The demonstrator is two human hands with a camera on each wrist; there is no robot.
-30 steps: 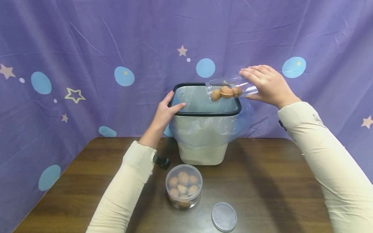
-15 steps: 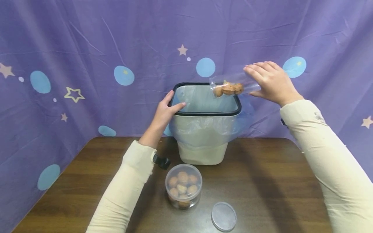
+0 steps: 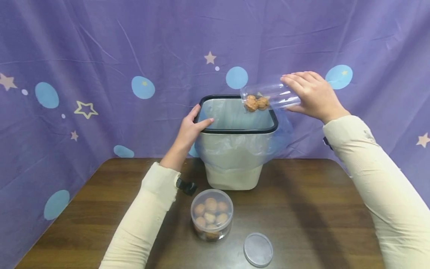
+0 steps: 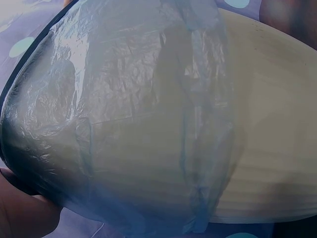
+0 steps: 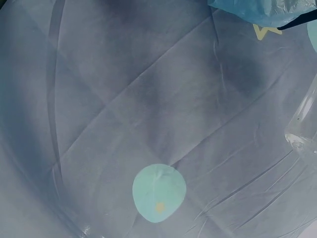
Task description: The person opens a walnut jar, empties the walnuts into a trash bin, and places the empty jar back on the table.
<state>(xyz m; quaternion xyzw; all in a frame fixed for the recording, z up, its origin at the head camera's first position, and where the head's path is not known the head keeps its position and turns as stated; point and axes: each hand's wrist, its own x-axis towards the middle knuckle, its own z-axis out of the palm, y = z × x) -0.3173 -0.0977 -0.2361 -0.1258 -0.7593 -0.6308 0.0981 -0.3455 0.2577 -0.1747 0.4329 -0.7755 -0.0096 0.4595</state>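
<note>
My left hand [image 3: 189,130] grips the left rim of a cream trash bin [image 3: 233,178], thumb over the black rim and fingers along the outer side. A thin bluish bag [image 3: 236,147] lines the bin and hangs over its outside. My right hand [image 3: 314,96] holds the base end of a clear plastic jar [image 3: 279,95], tipped nearly level with its mouth over the bin opening. Walnuts [image 3: 251,104] lie inside close to that mouth. The left wrist view shows the bagged bin side [image 4: 133,114]; part of the jar [image 5: 303,126] appears at the right wrist view's edge.
Nearer on the brown wooden table [image 3: 312,224] stands a round clear tub [image 3: 212,216] of walnuts with a translucent top. A round grey lid [image 3: 258,249] lies right of it. A purple patterned curtain [image 3: 168,45] hangs behind.
The jar and right hand have shifted slightly right and up since a second ago. Fewer walnuts show in the jar, and those left sit closer to its mouth. My left hand stays put.
</note>
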